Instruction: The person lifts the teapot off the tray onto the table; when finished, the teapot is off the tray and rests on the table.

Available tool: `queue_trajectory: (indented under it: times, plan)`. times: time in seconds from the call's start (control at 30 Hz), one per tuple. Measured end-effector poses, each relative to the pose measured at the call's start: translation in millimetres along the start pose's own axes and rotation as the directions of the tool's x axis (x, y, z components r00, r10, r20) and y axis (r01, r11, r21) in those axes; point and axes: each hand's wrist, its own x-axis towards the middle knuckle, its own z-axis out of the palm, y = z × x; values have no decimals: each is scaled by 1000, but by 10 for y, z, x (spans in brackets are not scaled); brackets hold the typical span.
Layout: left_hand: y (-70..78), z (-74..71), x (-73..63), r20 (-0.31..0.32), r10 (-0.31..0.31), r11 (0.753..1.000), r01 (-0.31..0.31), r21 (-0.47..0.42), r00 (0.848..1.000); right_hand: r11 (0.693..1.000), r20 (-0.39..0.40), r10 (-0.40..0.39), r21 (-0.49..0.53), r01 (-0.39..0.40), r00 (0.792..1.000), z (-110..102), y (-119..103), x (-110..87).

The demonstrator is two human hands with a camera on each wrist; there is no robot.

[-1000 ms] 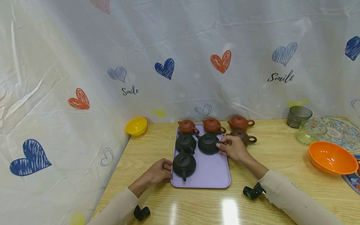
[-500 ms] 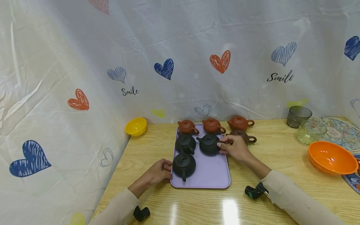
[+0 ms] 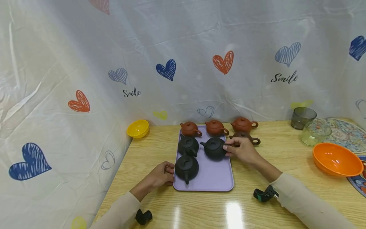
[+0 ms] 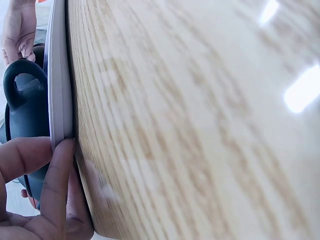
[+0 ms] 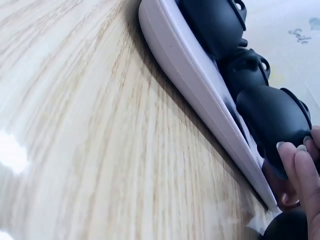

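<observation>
On the purple tray (image 3: 213,178), my right hand (image 3: 241,149) pinches the handle of a black teapot (image 3: 214,149), whose spout points left. In the right wrist view, the fingertips (image 5: 287,150) press against this teapot's body. At the tray's left edge, my left hand (image 3: 163,175) holds the rim, with fingers on both sides of it in the left wrist view. Beside that hand sits another black teapot (image 3: 186,168), its handle toward me. A third black teapot (image 3: 188,145) stands just behind it. Two reddish-brown teapots, one left (image 3: 189,128) and one right (image 3: 215,128), line the tray's far end.
Right of the tray stand another reddish-brown teapot (image 3: 242,124) and a dark brown teapot (image 3: 241,135), partly behind my right hand. A yellow bowl (image 3: 138,128) is at back left. At right are an orange bowl (image 3: 337,159), a grey glass (image 3: 303,117) and a greenish glass (image 3: 315,133).
My right hand and the black teapot it holds have shifted a little to the right and toward me. The left hand has stayed at the tray's edge.
</observation>
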Motion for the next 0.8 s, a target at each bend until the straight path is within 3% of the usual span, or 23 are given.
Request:
queue_trajectory:
  times: [0.8]
  plan:
    - [-4, 6, 6, -15, -8, 1000, 8, 18, 1000, 1000, 57, -20, 15, 19, 998, -310, -235, -242]
